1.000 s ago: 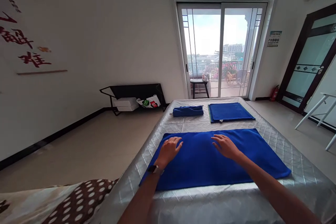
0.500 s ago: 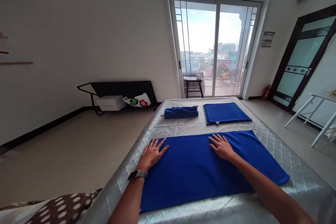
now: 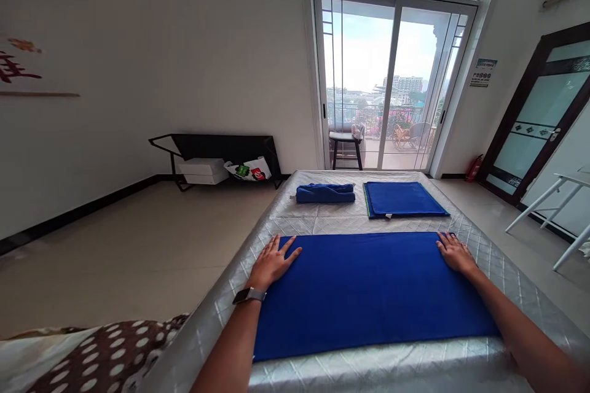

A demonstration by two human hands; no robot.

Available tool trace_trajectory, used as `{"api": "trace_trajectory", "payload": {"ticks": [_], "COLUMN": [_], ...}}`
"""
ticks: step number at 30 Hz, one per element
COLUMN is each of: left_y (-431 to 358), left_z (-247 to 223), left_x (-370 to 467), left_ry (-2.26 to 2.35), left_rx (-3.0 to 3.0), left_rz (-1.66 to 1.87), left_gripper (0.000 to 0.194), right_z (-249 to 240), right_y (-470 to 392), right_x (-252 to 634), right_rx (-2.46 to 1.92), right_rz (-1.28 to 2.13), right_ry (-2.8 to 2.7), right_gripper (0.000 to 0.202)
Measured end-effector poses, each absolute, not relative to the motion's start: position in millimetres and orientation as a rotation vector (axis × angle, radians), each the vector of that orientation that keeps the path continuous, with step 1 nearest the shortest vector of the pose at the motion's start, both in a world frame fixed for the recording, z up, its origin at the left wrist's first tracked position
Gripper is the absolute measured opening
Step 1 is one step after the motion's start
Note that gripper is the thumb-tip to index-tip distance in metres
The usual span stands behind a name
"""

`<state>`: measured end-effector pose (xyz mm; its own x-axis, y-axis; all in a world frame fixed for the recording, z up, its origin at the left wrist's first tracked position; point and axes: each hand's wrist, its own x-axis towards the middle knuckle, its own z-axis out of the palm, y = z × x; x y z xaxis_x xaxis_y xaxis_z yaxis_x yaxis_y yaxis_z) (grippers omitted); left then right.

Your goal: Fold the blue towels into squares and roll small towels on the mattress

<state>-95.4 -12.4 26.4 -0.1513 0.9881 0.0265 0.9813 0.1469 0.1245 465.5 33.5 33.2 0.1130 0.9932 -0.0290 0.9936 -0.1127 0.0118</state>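
A blue cloth lies spread as a wide rectangle on the silvery quilted bed. My left hand rests flat on its far left corner, fingers spread, a watch on the wrist. On the far right corner lies my right hand, also flat with its fingers stretched out. Neither hand grips anything. Beyond the cloth are a rolled blue cloth on the left and a flat folded blue cloth with a small white tag on the right.
A brown polka-dot fabric lies at the lower left. Against the wall is a black rack with a white box and a printed bag. Behind the bed are sliding glass doors; a white table stands at the right.
My right hand has slid right across the cloth, from its middle to the far right corner. The cloth's right part looks smoother. My left hand stays at its corner; the view has shifted slightly.
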Motion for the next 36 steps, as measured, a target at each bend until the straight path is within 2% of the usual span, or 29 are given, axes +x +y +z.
{"api": "trace_trajectory", "payload": {"ticks": [4,8,13,17,21,31,36], "left_y": [-14,-15,-15,-14,-12,-6,-9], "left_z": [28,33,31,28,26,19,21], "left_x": [-94,-92,-92,-93,-93,-99,-97], "left_ry": [2.325,2.301,2.319,2.346,2.352,2.356,2.360], "left_rx": [2.023,2.010,1.992,1.991,1.964,1.988,2.013], "left_rz": [0.198,0.189,0.210,0.213,0.179,0.192,0.187], "left_gripper": [0.070,0.071,0.070,0.069,0.070,0.070,0.070], "right_z": [52,72,65,48,42,55,45], "right_y": [35,29,7,1,8,29,32], "right_x": [445,365,225,180,214,428,458], "right_rx": [2.322,2.239,1.760,1.631,1.717,2.360,2.412], "right_rz": [0.071,0.310,-0.121,-0.338,-0.365,-0.119,-0.082], "right_ry": [1.969,2.208,2.755,2.823,2.721,2.045,2.010], "right_gripper": [0.056,0.056,0.059,0.063,0.064,0.066,0.067]}}
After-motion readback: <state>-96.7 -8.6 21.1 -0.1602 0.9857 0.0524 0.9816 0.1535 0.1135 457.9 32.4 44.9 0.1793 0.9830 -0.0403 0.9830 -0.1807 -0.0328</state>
